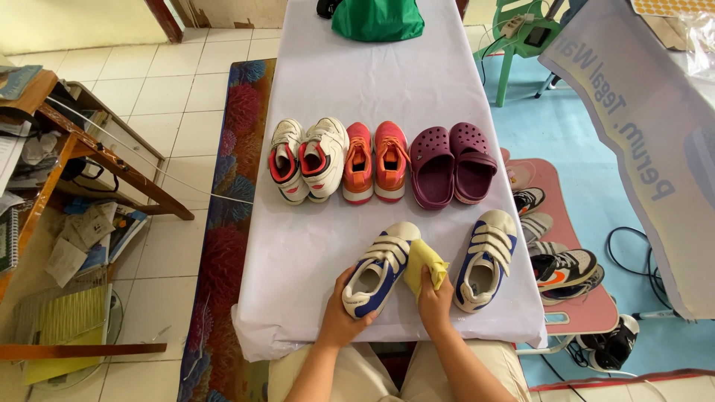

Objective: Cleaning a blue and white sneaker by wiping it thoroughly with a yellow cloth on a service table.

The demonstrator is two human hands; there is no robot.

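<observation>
Left hand [344, 316] gripping the heel of a white-and-blue strap shoe [380, 269]; right hand [436, 301] closing around a yellow cloth [424, 262], pressing against that shoe. Lying just right: its mate [485, 258]. Sitting beyond: white sneakers [307, 158], orange pair [376, 161], maroon clogs [452, 164]. Hanging far right: grey lettered banner [640, 126].

White-covered counter [372, 82] ahead of the fingers. Pale tiled floor [201, 82] left, patterned rug [231, 216] alongside. Wooden desk [89, 149] far left. Green chair [521, 37] far right. Daylight.
</observation>
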